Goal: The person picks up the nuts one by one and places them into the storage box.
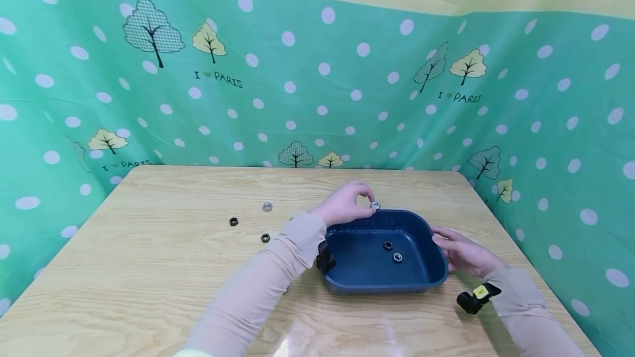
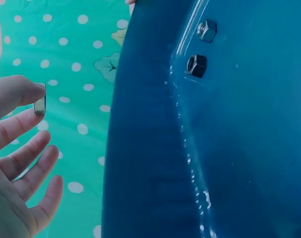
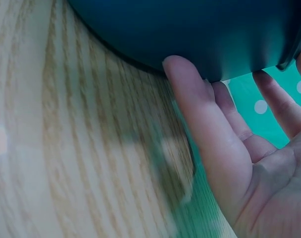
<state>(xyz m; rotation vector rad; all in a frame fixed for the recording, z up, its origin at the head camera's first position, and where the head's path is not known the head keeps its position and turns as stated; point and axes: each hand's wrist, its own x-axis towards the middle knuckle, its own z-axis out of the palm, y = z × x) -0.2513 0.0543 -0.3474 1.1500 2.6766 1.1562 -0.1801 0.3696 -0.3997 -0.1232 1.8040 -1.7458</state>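
Thumb and forefinger of my left hand (image 1: 349, 203) pinch a silver hex nut (image 1: 375, 205) above the far rim of a dark blue basin (image 1: 367, 290). In the left wrist view the nut (image 2: 40, 101) is edge-on between the fingertips, the other fingers spread. Inside the basin lie a black nut (image 1: 388, 245) and a silver nut (image 1: 397, 258). My right hand (image 1: 463, 252) touches the basin's right side from outside. In the right wrist view its thumb (image 3: 205, 119) rests against the outer wall, with fairly straight fingers.
Left of the basin, a silver nut (image 1: 267, 206) and two dark nuts, one farther left (image 1: 233, 221) and one nearer (image 1: 265, 238), lie on the wooden table (image 1: 149, 269). Another small piece is mostly hidden by the left sleeve. A green dotted curtain (image 1: 278, 103) surrounds the table.
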